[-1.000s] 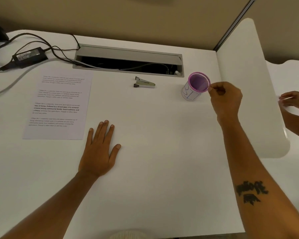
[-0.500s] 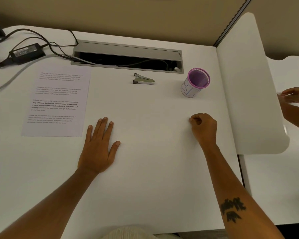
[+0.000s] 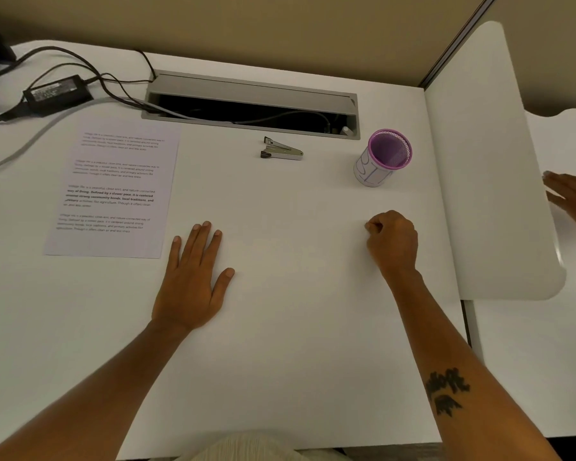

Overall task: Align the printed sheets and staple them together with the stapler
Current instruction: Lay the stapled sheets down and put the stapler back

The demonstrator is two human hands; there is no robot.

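Note:
Printed sheets lie flat in a stack on the white desk at the left. A small metal stapler lies on its side near the back, in front of the cable slot. My left hand rests flat on the desk, palm down with fingers spread, just right of the sheets' lower corner and not touching them. My right hand rests on the desk as a loose fist, in front of the purple cup, with nothing visible in it.
A purple mesh pen cup stands at the back right. An open cable slot runs along the back. A power adapter and cables lie at the back left. A white divider panel bounds the right side; another person's hand shows beyond it.
My right hand let go of the purple cup's rim and drew back toward me, settling on the desk as a fist. My left hand stayed flat in place.

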